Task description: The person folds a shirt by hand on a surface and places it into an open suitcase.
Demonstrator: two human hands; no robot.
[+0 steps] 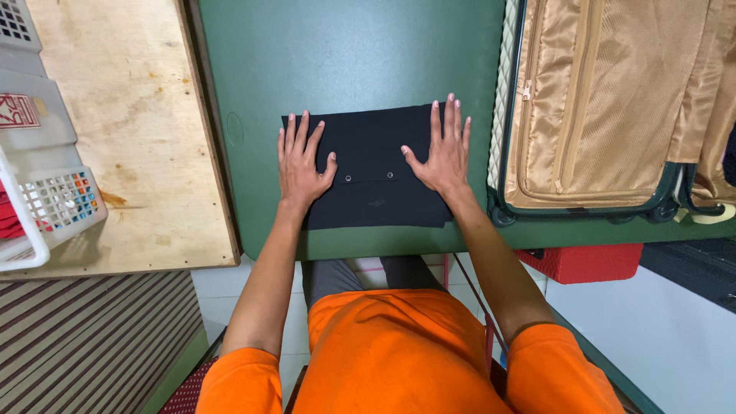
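Note:
A folded black garment [372,153] with two small metal snaps lies on the green table [337,54] near its front edge. My left hand [301,162] rests flat on the garment's left part, fingers spread. On the right part, my right hand [443,149] presses flat with fingers stretched forward. Neither hand grips anything.
An open suitcase [590,100] with tan lining lies on the table's right side, close to my right hand. A wooden board [130,130] adjoins the table on the left, with a white plastic basket [42,207] at its left edge. A red crate [586,262] sits below the table.

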